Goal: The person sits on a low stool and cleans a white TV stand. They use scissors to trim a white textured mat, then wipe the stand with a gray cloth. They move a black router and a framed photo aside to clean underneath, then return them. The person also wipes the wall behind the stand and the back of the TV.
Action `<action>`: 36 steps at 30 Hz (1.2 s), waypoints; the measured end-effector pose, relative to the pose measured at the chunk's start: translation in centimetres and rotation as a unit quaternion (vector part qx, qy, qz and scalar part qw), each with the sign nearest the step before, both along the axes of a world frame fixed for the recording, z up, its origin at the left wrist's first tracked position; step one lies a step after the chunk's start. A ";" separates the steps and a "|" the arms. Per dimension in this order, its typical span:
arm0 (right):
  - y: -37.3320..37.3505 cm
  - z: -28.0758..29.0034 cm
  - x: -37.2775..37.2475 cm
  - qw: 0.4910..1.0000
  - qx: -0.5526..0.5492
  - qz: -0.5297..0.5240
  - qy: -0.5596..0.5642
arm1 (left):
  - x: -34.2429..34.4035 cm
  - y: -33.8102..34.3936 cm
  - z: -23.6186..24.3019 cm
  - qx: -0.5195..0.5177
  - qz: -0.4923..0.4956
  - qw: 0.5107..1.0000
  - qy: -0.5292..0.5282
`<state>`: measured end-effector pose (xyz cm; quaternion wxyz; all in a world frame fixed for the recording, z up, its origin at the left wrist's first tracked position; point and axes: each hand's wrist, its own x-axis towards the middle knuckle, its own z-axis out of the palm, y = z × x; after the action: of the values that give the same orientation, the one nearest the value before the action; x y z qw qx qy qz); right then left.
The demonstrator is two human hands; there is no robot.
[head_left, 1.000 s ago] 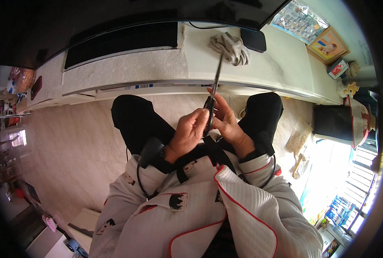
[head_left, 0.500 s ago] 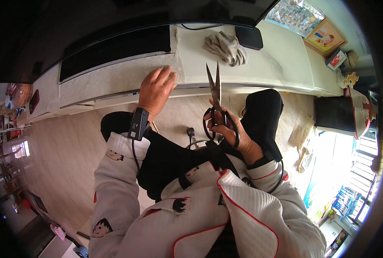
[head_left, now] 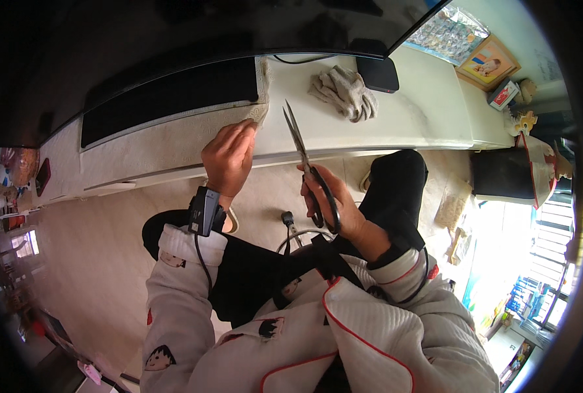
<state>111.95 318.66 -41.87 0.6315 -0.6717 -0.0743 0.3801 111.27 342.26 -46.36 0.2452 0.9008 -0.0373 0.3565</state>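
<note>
My right hand (head_left: 344,203) grips a pair of scissors (head_left: 298,134) by its black handles. The blades are nearly closed and point up and away over the cabinet's front edge. My left hand (head_left: 229,157) has its fingers closed on the right end of a cream patterned table cover (head_left: 167,144), which lies along the white cabinet (head_left: 409,128). The cover bunches a little above my fingertips, though the fingers partly hide the grip. The blades stand to the right of the cover, apart from it.
A grey-white pair of gloves (head_left: 344,93) and a black box (head_left: 378,74) lie on the cabinet. A large black screen (head_left: 173,33) overhangs its back, above a long black panel (head_left: 173,98). A photo frame (head_left: 488,62) stands far right. A round metal-rimmed stool (head_left: 298,237) is between my knees.
My left hand has gone from lying spread on the cover to closing on its edge. The scissors have swung left toward it, their blades drawing closer together.
</note>
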 end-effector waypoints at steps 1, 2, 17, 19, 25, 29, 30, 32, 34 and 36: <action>0.6 0.0 0.1 1.000 -0.016 0.002 -0.007 | -0.1 0.1 0.0 0.025 -0.019 1.000 -0.001; 1.0 0.1 0.1 1.000 -0.019 0.000 0.003 | -0.2 0.2 0.0 0.046 -0.034 0.998 0.007; 4.5 0.5 1.2 1.000 -0.008 0.004 0.017 | 0.1 0.2 0.4 0.042 -0.066 0.997 -0.006; 4.3 0.6 1.3 0.999 -0.014 -0.002 0.041 | 0.1 0.2 0.4 0.050 -0.064 0.997 -0.009; 4.1 -0.2 1.1 0.999 -0.021 -0.016 0.029 | 0.1 0.2 0.2 0.024 -0.050 0.998 0.004; 4.1 -0.4 1.1 1.000 -0.027 -0.007 0.003 | 0.0 0.1 0.2 -0.006 -0.042 0.999 0.010; 4.2 -0.3 1.1 0.999 -0.037 -0.008 0.009 | 0.0 0.0 0.2 -0.012 -0.042 0.999 0.011; 4.6 -0.4 1.4 0.999 -0.028 -0.017 0.022 | 0.0 0.0 0.3 -0.025 -0.043 0.999 0.015; 5.2 -0.5 1.7 0.999 -0.023 -0.022 0.025 | -0.1 0.0 0.3 -0.028 -0.046 0.998 0.018; 5.8 -0.7 2.0 0.999 -0.018 -0.023 0.021 | -0.1 0.1 0.4 -0.034 -0.044 0.998 0.020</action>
<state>113.95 324.42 -42.54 0.6295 -0.6760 -0.0390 0.3812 111.17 342.32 -45.98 0.2920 0.8963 -0.0600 0.3284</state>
